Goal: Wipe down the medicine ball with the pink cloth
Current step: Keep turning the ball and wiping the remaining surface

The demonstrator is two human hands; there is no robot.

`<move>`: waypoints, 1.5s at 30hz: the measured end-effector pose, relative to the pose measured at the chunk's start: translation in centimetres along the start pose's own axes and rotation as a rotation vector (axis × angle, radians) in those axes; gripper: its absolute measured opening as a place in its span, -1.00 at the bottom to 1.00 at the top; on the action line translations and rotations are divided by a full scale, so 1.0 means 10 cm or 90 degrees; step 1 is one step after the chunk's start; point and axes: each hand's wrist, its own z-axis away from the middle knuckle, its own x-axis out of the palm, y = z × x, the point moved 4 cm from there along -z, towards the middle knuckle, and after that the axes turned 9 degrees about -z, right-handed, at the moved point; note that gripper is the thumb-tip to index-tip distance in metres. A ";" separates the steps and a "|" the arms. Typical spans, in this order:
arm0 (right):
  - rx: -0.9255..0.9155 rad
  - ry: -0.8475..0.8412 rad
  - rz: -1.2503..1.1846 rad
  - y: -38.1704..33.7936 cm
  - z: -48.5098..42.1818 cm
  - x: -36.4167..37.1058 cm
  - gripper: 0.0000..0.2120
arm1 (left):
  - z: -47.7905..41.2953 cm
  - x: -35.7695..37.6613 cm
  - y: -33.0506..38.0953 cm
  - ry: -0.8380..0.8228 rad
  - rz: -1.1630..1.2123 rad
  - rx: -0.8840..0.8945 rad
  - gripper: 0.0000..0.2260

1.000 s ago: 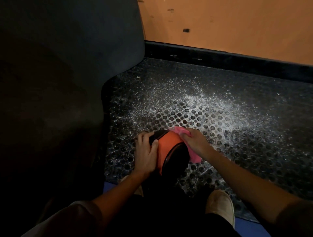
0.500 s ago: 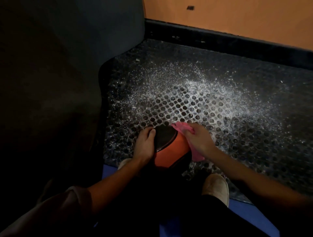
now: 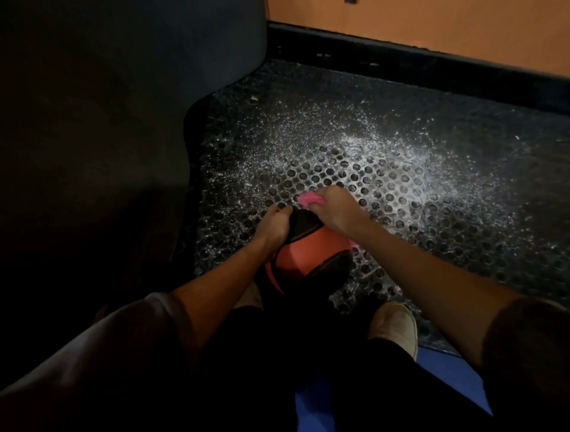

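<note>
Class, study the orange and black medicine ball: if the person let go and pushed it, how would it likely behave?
Being round, the medicine ball would probably roll; the left hand holds its side, perhaps steadying it. It shows no dent under the right hand and pink cloth, so likely firm.

Far wall: orange wall [image 3: 431, 24], plain and matte, running across the far right, with a small dark mark [image 3: 350, 1] at its upper edge.
Skirting: a black baseboard [image 3: 401, 63] runs along the foot of the wall where it meets the floor.
Floor: a black rubber mat [image 3: 509, 246] punched with round holes covers most of the ground.
Dusting: white powder [image 3: 385, 148] lies scattered over the mat, thickest in the middle and to the right, thinning toward the far edge.
Left side: a big dark padded block [image 3: 123, 92] with a rounded corner stands at the mat's left edge.
Near floor: a blue surface [image 3: 447, 373] shows just past the mat's near edge, at the right.
Light: dim, brightest on the powder, with the left in deep shadow.
</note>
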 end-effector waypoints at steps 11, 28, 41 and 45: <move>-0.024 0.040 -0.078 0.16 0.07 -0.16 -0.75 | -0.14 0.05 0.31 -0.030 -0.092 -0.034 -0.67; -0.073 0.143 -0.157 0.52 0.01 -0.59 -0.74 | -0.53 0.16 0.72 -0.104 0.001 -0.008 -0.71; 0.005 0.342 -0.140 0.90 -0.63 -1.50 -0.76 | -0.72 0.75 1.51 -0.001 -0.320 0.474 -0.55; -0.064 0.347 0.023 0.97 -0.75 -1.59 -0.76 | -1.24 0.89 1.91 -0.030 -0.352 0.321 -0.59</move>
